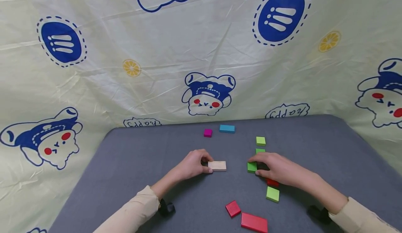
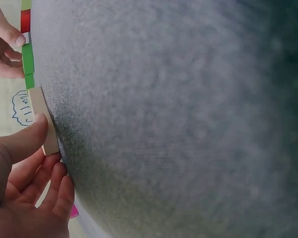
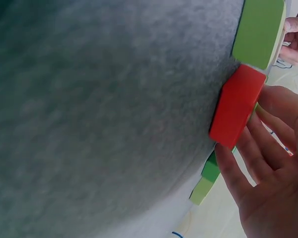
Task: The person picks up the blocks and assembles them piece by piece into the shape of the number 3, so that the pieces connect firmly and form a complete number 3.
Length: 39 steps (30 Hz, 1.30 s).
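Observation:
My left hand (image 1: 192, 165) pinches a pale wooden block (image 1: 217, 166) at its left end; the block lies flat near the middle of the table. The left wrist view has the thumb on the face of this block (image 2: 45, 121) and the fingertips at its lower end. To the right, my right hand (image 1: 279, 168) holds a green block (image 1: 252, 167) between thumb and fingers. Just behind it is another green block (image 1: 260, 151), partly covered by the fingers. A red block (image 3: 238, 106) lies close in front of the right hand, partly hidden under it in the head view.
Light green blocks lie behind (image 1: 260, 141) and in front (image 1: 272, 194) of the right hand. Nearer me are a small red block (image 1: 233, 209) and a longer red block (image 1: 254, 222). A magenta block (image 1: 208, 133) and a blue block (image 1: 227, 129) lie toward the grey table's (image 1: 141, 149) far edge.

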Each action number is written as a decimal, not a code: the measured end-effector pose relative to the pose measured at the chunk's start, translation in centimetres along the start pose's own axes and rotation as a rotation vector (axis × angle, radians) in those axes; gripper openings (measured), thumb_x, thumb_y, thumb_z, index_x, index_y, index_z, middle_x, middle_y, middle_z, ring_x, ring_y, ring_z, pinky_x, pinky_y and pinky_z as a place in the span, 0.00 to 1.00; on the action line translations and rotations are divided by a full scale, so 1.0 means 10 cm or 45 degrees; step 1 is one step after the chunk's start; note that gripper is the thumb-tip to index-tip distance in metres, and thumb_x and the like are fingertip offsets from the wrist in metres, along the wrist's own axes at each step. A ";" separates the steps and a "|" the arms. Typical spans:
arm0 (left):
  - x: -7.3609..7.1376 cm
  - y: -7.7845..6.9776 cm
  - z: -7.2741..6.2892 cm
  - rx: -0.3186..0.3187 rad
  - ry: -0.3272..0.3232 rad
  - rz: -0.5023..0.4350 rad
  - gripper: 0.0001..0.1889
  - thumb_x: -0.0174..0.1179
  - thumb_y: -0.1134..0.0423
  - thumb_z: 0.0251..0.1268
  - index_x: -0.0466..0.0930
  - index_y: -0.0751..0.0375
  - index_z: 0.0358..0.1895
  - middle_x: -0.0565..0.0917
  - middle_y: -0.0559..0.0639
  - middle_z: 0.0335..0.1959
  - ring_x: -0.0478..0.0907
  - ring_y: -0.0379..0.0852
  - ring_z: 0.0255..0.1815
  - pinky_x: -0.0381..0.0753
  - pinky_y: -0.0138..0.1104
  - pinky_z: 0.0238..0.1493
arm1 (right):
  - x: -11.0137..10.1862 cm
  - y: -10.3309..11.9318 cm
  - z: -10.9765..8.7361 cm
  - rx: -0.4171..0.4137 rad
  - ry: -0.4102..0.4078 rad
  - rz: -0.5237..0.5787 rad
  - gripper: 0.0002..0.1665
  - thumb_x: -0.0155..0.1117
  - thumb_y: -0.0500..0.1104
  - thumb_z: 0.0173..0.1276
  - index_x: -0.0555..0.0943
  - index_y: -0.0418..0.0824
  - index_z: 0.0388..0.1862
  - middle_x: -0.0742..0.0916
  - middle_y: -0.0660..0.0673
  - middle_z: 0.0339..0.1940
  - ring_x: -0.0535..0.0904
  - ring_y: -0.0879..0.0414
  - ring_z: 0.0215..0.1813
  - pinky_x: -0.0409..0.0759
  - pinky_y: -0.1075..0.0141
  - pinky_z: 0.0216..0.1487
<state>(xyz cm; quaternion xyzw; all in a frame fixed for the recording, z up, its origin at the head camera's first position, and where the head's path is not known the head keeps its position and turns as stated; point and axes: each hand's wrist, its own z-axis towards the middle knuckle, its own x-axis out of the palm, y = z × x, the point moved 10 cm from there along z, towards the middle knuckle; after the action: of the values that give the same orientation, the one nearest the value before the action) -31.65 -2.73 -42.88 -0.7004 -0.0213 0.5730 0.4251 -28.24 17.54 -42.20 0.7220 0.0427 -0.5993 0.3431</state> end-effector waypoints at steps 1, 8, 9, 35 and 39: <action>0.00 0.00 0.00 -0.001 -0.001 -0.004 0.12 0.72 0.64 0.57 0.86 0.59 0.44 0.81 0.44 0.39 0.75 0.41 0.40 0.74 0.31 0.44 | 0.00 0.02 0.01 -0.023 -0.003 -0.001 0.23 0.70 0.41 0.65 0.81 0.44 0.59 0.82 0.45 0.58 0.76 0.46 0.60 0.75 0.48 0.57; 0.01 0.01 0.00 0.006 -0.009 -0.023 0.12 0.73 0.64 0.56 0.87 0.59 0.44 0.80 0.43 0.38 0.74 0.41 0.39 0.73 0.31 0.43 | 0.02 0.14 0.10 -0.107 0.003 0.018 0.22 0.70 0.41 0.65 0.81 0.45 0.59 0.82 0.50 0.54 0.78 0.52 0.56 0.77 0.52 0.55; 0.01 0.01 0.00 0.006 -0.011 -0.025 0.12 0.73 0.64 0.56 0.87 0.59 0.44 0.80 0.43 0.38 0.74 0.41 0.39 0.73 0.31 0.43 | 0.03 0.15 0.11 -0.104 0.006 0.019 0.22 0.70 0.41 0.65 0.81 0.45 0.59 0.82 0.50 0.54 0.77 0.52 0.56 0.77 0.52 0.55; 0.02 0.05 0.00 -0.004 0.000 -0.049 0.12 0.73 0.65 0.56 0.87 0.58 0.44 0.80 0.43 0.37 0.74 0.41 0.39 0.73 0.31 0.42 | 0.19 0.45 0.46 -0.207 0.074 0.046 0.21 0.69 0.41 0.66 0.81 0.44 0.59 0.83 0.51 0.53 0.78 0.53 0.54 0.77 0.51 0.56; 0.02 0.05 -0.01 0.006 0.009 -0.052 0.12 0.73 0.65 0.56 0.87 0.58 0.45 0.80 0.44 0.37 0.74 0.41 0.39 0.74 0.31 0.42 | 0.20 0.46 0.50 -0.207 0.073 0.050 0.22 0.70 0.41 0.66 0.81 0.43 0.58 0.83 0.50 0.53 0.78 0.53 0.54 0.76 0.51 0.56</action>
<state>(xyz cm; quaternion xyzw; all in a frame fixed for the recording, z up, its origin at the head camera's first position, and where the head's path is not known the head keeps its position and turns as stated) -31.77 -2.98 -43.32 -0.7007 -0.0327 0.5619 0.4384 -29.67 10.61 -42.15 0.7095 0.0868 -0.5659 0.4109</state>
